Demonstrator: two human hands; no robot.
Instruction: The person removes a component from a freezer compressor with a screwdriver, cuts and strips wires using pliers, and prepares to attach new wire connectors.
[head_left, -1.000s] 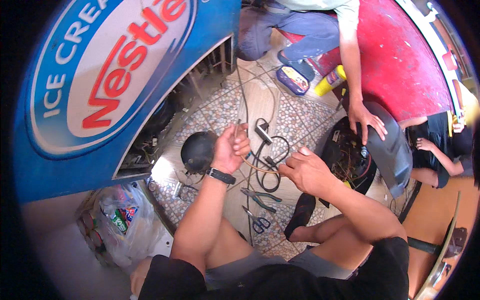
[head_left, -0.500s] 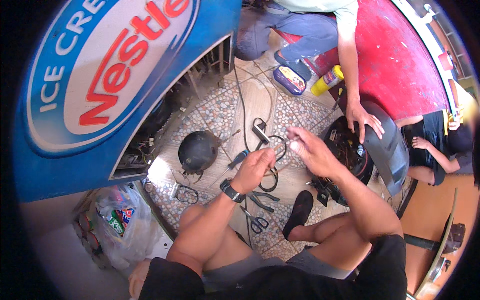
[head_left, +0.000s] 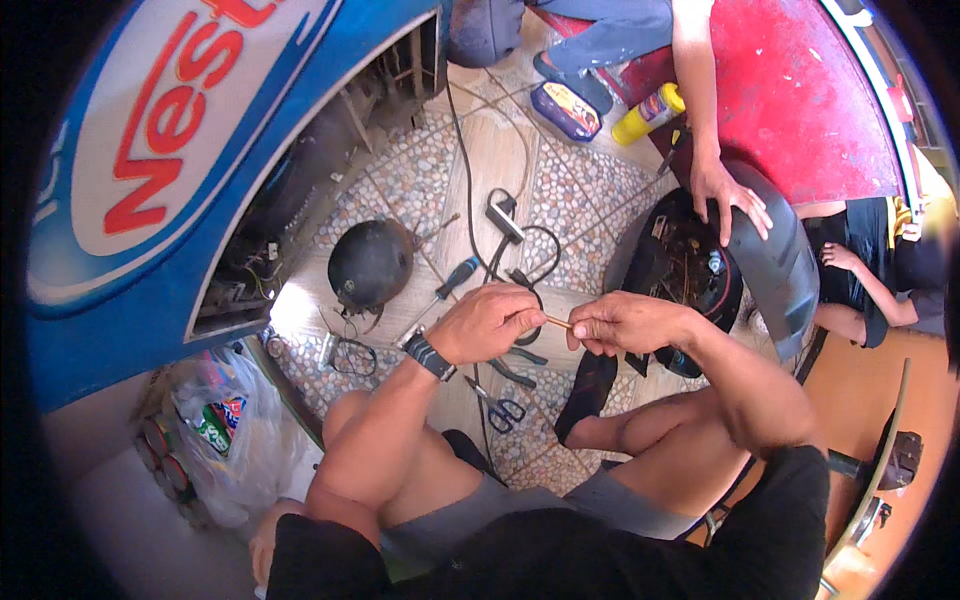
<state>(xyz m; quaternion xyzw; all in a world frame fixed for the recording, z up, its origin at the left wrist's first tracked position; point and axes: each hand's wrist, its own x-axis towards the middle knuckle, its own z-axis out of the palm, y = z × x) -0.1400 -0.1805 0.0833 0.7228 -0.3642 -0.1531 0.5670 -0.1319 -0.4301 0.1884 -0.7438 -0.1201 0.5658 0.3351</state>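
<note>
left hand [head_left: 488, 322] pinching thin copper tube [head_left: 559, 322] | right hand [head_left: 622, 324] pinching other end | tube likely light, kinks easily; hold near ends | compressor [head_left: 371, 264] on floor

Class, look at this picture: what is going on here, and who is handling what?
A person sits on a tiled floor and pinches a thin copper-coloured rod between the left hand and right hand. Below the hands lie a screwdriver, pliers, scissors and cables. A black dome-shaped compressor sits left, beside an open blue cabinet. Another person's hand rests on a black machine part.
</note>
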